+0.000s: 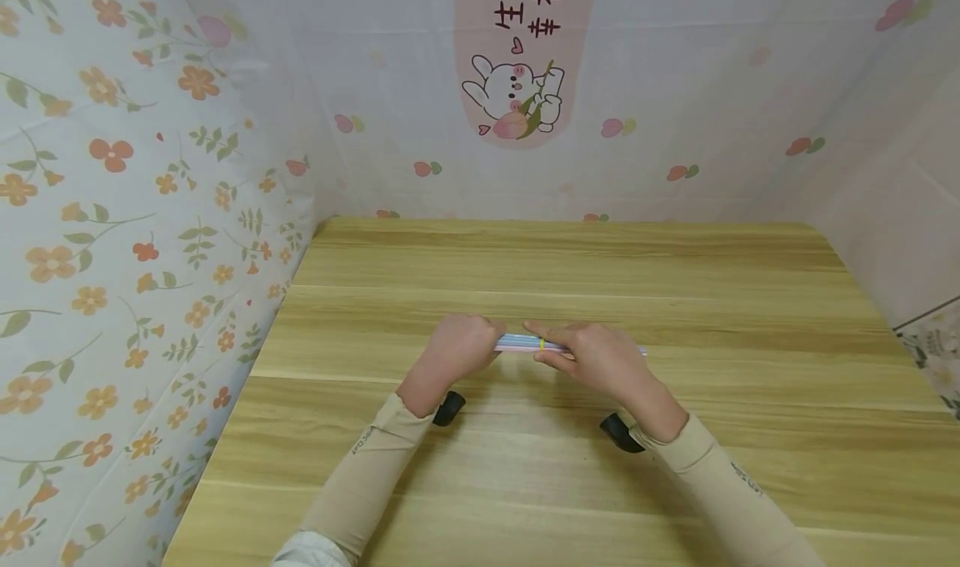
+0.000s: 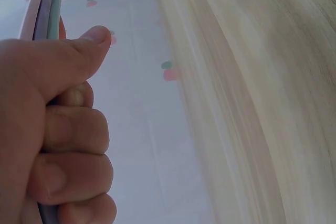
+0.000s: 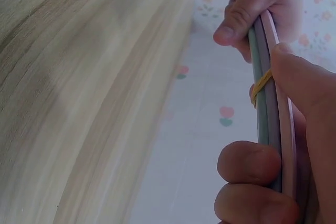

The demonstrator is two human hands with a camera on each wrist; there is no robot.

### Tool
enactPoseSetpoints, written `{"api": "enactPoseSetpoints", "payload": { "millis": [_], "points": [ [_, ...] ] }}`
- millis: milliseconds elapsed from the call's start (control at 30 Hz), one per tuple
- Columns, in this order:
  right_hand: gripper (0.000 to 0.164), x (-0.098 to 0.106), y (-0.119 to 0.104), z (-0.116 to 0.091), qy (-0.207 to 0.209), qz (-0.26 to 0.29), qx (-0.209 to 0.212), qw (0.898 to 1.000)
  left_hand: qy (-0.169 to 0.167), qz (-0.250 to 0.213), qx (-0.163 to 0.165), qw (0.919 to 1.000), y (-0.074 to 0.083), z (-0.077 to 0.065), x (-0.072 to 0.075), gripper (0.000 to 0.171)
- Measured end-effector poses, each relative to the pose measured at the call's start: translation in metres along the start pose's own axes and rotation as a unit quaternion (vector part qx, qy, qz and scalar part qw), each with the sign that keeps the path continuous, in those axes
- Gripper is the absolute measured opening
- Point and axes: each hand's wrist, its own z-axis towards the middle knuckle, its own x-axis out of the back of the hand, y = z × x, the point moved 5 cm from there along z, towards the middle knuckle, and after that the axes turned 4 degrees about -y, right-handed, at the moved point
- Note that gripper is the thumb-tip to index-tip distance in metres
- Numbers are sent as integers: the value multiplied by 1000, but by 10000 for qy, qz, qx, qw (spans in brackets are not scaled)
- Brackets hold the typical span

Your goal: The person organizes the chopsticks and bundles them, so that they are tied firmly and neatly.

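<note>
Both hands hold a bundle of thin pastel sticks [image 1: 517, 343], pencil-like, in pink, purple and pale green-blue. My left hand [image 1: 462, 348] wraps its fingers round one end, its thumb lying along the bundle in the left wrist view. A yellow rubber band [image 3: 261, 86] is wound round the sticks between the hands, right beside the right thumb. My right hand [image 1: 606, 360] grips the other part, thumb on the pink stick and fingers curled round the far side. The stick ends poke out past the right hand in the head view; much of the bundle is hidden by the palms.
The hands are over the middle of a wood-grain table [image 1: 420, 258]. A printed cloth [image 1: 360, 75] with a rabbit picture hangs along its far edge, and a flowered cloth [image 1: 112, 242] hangs at the left. Black wrist mounts [image 1: 621, 434] sit under both wrists.
</note>
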Motion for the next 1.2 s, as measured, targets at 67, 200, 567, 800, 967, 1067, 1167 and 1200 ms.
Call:
{"api": "enactPoseSetpoints", "payload": {
  "millis": [67,200,567,800,967,1067,1167,1200],
  "points": [
    [45,0,0,0,-17,-40,-12,10000,-17,3,12,10000,-1,0,0,16],
    [48,0,0,1,-87,80,-84,9999,32,16,34,10000,-2,-1,-1,17],
    [25,1,5,4,-264,454,-95,9986,158,193,117,9996,-3,1,-2,23],
    [20,-2,0,6,-457,452,243,9976,248,393,65,9989,-1,0,-3,26],
    [19,-1,-3,6,-292,409,378,9980,36,213,109,9997,-2,1,-4,23],
    [20,-1,-3,6,-254,402,315,9984,-58,137,119,9998,-3,2,-3,21],
    [21,-1,-2,7,-226,472,208,9984,-44,101,87,9999,-2,2,-2,20],
    [21,-1,-2,7,-220,507,178,9983,-22,94,75,9999,-2,2,-2,20]
  ]
}}
